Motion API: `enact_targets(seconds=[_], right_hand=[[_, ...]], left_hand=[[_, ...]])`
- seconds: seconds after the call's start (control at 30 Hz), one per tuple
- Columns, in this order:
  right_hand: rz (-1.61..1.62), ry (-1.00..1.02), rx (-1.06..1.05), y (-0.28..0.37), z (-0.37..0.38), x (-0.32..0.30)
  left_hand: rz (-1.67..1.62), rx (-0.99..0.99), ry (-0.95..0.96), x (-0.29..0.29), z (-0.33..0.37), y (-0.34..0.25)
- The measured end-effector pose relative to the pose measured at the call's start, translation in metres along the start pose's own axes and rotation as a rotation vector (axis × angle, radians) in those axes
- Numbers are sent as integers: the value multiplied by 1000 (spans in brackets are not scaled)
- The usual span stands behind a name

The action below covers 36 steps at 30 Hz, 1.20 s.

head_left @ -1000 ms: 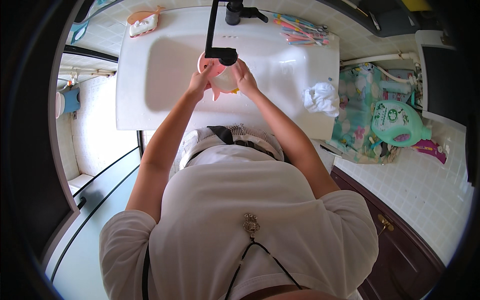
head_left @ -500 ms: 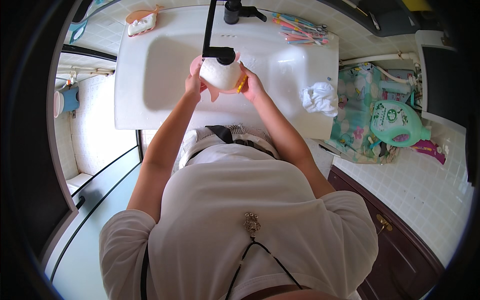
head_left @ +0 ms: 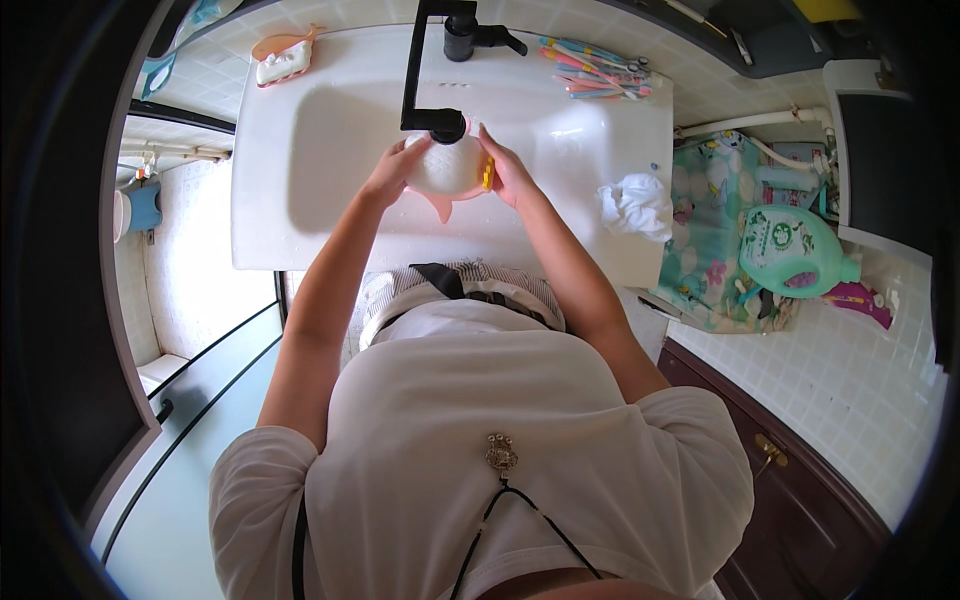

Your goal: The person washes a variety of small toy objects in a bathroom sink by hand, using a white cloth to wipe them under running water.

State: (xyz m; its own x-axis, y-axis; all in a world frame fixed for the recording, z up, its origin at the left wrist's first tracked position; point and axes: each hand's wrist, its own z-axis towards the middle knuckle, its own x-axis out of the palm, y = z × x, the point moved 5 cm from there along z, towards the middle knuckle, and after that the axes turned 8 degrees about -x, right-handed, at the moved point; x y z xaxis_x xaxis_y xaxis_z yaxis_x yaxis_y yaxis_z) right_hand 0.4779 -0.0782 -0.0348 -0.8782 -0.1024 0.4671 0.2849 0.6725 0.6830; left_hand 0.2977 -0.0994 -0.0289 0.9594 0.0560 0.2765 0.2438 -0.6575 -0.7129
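Observation:
Under the black faucet spout [head_left: 412,75], both my hands grip a rounded pink-and-white item [head_left: 447,172] above the sink basin. Its middle is white and textured, with a pink rim and a pink fin-like tip pointing toward me; its kind is not clear. My left hand [head_left: 392,170] is closed on its left side. On the other side my right hand [head_left: 510,178] holds its edge, beside a yellow part [head_left: 488,173]. The spout's end covers the far part of the item, and the undersides of my fingers are hidden.
Several toothbrushes [head_left: 592,70] lie at the sink's back right. A crumpled white cloth [head_left: 637,207] rests on the right rim [head_left: 640,258]. An orange whale-shaped dish [head_left: 283,45] holds a white bar at the back left. A green jug [head_left: 792,250] stands right of the sink.
The held item and my hands sit slightly lower in the picture. The item has turned a little, so less pink shows on its left. Both hands keep hold.

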Motion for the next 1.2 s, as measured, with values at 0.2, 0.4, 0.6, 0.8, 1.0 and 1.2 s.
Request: enact_targets(seconds=[0.2, 0.4, 0.6, 0.8, 1.0, 1.2], right_hand=[[-161, 37, -418, 10, -4, 35], [-454, -43, -404, 0, 4, 35], [-114, 191, -131, -9, 7, 35], [-336, -69, -354, -4, 12, 37], [-248, -218, -145, 0, 17, 31], [-357, -181, -457, -1, 16, 25]], left_hand=[[-335, 2, -300, -31, 35, 24], [-440, -87, -553, -27, 9, 22], [-397, -85, -608, -50, 1, 29], [-454, -34, -565, -43, 0, 21], [-339, 12, -555, -41, 0, 17], [15, -52, -543, -25, 2, 15]])
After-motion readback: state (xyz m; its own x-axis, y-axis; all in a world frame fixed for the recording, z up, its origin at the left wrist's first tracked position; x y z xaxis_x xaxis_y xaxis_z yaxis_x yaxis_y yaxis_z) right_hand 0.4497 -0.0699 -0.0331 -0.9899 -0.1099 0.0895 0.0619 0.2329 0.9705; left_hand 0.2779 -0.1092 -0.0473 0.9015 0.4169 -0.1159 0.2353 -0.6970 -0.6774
